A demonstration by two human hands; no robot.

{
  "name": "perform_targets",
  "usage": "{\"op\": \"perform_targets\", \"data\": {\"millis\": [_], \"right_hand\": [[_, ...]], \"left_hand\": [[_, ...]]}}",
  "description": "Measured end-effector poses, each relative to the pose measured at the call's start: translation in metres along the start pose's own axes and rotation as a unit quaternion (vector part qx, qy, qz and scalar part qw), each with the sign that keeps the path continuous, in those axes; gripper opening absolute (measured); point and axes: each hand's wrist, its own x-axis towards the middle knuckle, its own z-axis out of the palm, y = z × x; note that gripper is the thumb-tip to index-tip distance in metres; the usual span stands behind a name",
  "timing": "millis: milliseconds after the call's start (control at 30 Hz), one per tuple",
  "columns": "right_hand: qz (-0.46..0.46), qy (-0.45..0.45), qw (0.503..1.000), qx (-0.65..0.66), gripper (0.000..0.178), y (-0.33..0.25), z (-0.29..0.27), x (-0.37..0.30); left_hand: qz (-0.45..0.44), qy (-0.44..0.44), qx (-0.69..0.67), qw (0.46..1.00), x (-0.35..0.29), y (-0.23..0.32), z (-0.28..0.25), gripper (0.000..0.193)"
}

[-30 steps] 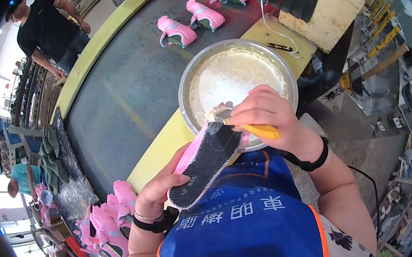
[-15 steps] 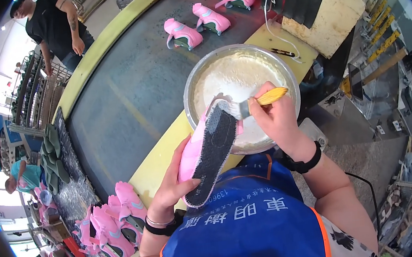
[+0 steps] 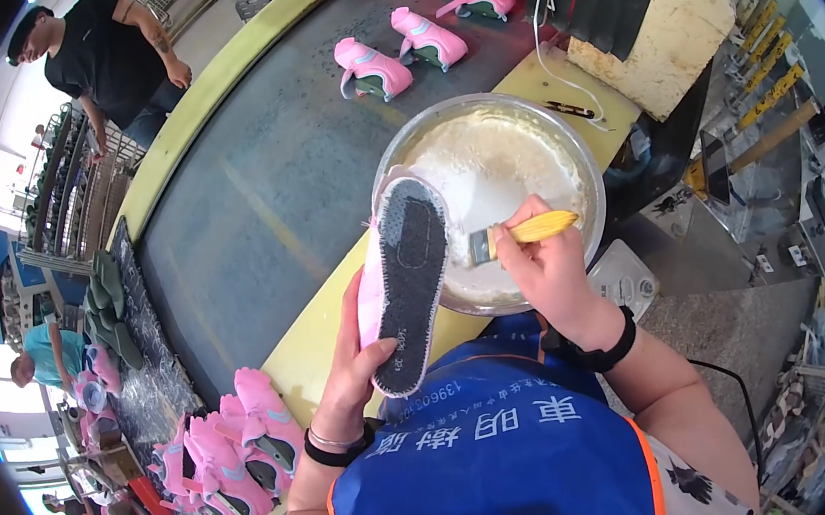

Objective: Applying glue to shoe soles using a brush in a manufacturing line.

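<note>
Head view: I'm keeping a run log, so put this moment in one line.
left hand: grips shoe, underside in view | right hand: holds brush over basin | belt: three pink shoes

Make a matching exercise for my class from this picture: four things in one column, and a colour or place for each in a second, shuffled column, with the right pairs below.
Things
1. Brush
2. Held shoe
3. Metal bowl
4. Apron

Colour or place
A. Blue with orange edging
B. In the left hand
C. Round and silver-coloured
D. In the right hand

Pairs: 1-D, 2-B, 3-C, 4-A
</note>
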Motion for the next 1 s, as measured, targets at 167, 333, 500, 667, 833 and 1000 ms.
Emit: {"op": "perform_targets", "data": {"millis": [167,333,500,667,833,1000], "right_hand": [[-0.084,0.02,0.995,-0.048,0.018,-0.008,-0.002,0.019],[-0.071,0.011,0.997,0.001,0.018,-0.01,0.007,0.023],[-0.01,-0.101,0.995,0.002,0.019,-0.02,0.009,-0.002],[-0.008,-0.145,0.989,-0.015,0.021,-0.024,0.007,0.009],[-0.024,-0.105,0.994,-0.034,0.016,0.003,-0.002,0.066],[-0.064,-0.061,0.996,0.013,0.015,0.028,-0.013,0.107]], "left_hand": [[-0.005,-0.008,-0.008,1.0,0.002,-0.001,-0.007,0.102],[0.009,-0.026,0.013,1.0,0.002,-0.004,-0.007,0.105],[0.002,-0.002,-0.002,1.0,0.001,-0.008,-0.011,0.103],[0.018,-0.014,0.024,0.999,0.005,-0.008,-0.016,0.104],[0.02,-0.067,0.067,0.995,0.01,0.007,-0.025,0.104],[-0.037,-0.123,0.066,0.99,0.026,0.023,-0.042,0.104]]}}
